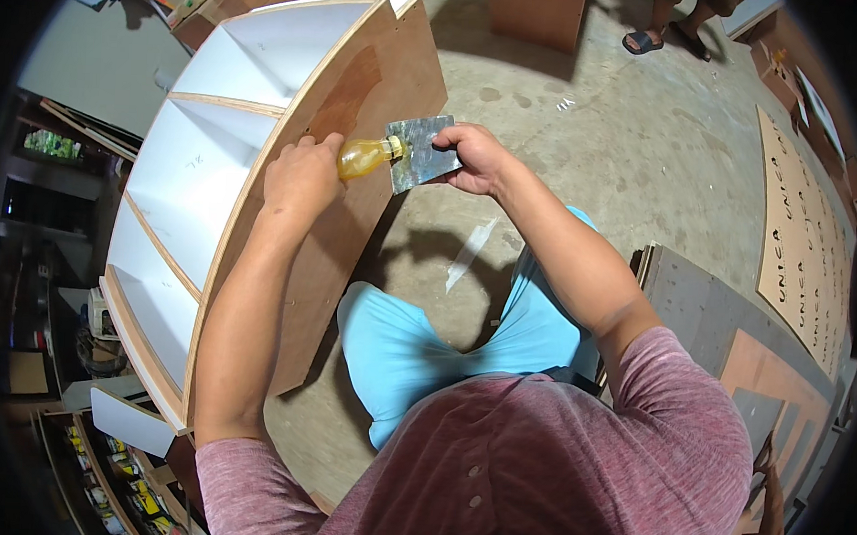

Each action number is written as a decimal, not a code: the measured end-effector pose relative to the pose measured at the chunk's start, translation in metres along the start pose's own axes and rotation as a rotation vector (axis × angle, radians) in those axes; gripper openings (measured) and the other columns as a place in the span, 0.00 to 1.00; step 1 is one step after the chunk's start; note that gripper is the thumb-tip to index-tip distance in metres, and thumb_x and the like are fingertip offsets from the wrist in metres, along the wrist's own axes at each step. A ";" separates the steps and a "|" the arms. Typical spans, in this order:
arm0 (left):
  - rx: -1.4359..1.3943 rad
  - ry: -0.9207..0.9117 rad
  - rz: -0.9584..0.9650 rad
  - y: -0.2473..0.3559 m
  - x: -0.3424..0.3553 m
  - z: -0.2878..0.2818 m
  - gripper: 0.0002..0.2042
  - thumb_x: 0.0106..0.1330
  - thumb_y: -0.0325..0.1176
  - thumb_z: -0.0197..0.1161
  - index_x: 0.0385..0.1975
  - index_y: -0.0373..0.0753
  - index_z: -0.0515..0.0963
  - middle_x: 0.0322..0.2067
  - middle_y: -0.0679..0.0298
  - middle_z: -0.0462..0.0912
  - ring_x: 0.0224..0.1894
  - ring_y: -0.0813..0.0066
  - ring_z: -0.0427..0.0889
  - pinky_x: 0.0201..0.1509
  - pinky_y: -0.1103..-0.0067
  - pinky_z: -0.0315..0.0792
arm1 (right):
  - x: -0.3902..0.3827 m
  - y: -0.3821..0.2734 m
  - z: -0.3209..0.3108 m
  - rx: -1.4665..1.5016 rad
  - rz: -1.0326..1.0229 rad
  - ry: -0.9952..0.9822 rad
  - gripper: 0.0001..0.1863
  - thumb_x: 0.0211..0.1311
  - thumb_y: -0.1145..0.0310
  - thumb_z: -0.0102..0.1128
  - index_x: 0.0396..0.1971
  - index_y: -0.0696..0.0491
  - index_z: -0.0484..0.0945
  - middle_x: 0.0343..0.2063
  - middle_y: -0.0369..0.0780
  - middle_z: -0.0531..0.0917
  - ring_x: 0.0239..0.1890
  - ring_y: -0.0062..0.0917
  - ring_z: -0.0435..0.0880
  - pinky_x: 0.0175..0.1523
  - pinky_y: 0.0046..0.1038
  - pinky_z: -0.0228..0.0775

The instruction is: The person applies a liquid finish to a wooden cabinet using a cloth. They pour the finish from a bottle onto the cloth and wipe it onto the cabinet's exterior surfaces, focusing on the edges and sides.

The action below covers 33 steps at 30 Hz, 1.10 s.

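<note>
My left hand (302, 173) grips a small clear bottle of yellow glue (363, 157), its nozzle pointing right onto a flat metal scraper blade (418, 150). My right hand (476, 158) pinches the right edge of that blade. Both hands hover over the brown plywood side panel (360, 92) of a shelf cabinet (219, 134) lying on its side, with white compartments facing left. A darker wet patch shows on the panel just above the bottle.
Concrete floor (597, 131) spreads to the right. Stacked grey and brown boards (722, 328) lie at right, a printed cardboard sheet (807, 246) beyond them. Another person's sandalled feet (663, 37) stand at the top. Cluttered shelving (104, 464) fills the lower left. My blue-trousered knees (416, 343) are below.
</note>
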<state>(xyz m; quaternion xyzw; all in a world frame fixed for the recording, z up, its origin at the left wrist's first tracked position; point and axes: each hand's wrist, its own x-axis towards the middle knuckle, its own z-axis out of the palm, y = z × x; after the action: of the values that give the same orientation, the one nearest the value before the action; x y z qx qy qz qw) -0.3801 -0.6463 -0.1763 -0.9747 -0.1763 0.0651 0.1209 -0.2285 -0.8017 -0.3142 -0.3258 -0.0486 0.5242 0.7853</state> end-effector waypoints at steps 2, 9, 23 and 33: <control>-0.014 -0.005 -0.007 0.001 0.000 -0.002 0.20 0.53 0.36 0.69 0.47 0.46 0.73 0.43 0.56 0.79 0.48 0.54 0.79 0.48 0.64 0.76 | -0.001 -0.002 0.001 0.010 0.012 -0.001 0.16 0.59 0.76 0.45 0.46 0.67 0.66 0.43 0.52 0.78 0.43 0.43 0.83 0.52 0.52 0.77; -0.070 -0.053 -0.033 0.004 0.007 -0.007 0.21 0.55 0.40 0.69 0.49 0.45 0.73 0.44 0.55 0.79 0.49 0.55 0.79 0.50 0.64 0.75 | 0.000 -0.010 -0.002 0.024 -0.010 -0.008 0.16 0.59 0.75 0.46 0.45 0.66 0.67 0.42 0.50 0.78 0.42 0.42 0.83 0.53 0.51 0.76; -0.187 -0.226 -0.084 0.012 0.025 -0.041 0.22 0.53 0.40 0.67 0.49 0.43 0.75 0.42 0.57 0.84 0.47 0.60 0.82 0.48 0.68 0.75 | 0.008 -0.027 -0.021 -0.081 -0.113 -0.114 0.17 0.57 0.75 0.48 0.47 0.61 0.71 0.41 0.45 0.80 0.41 0.36 0.83 0.52 0.42 0.77; 0.035 -0.126 -0.064 0.030 0.042 -0.048 0.17 0.58 0.37 0.55 0.47 0.42 0.79 0.43 0.58 0.84 0.49 0.60 0.82 0.51 0.62 0.75 | 0.021 -0.030 -0.027 -0.156 -0.120 -0.131 0.14 0.56 0.75 0.49 0.43 0.61 0.72 0.38 0.44 0.81 0.38 0.33 0.84 0.49 0.41 0.79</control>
<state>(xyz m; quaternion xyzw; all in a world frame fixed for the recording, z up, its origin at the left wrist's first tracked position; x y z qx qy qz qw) -0.3227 -0.6686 -0.1416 -0.9602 -0.2137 0.1256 0.1287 -0.1842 -0.8028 -0.3241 -0.3474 -0.1598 0.4911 0.7827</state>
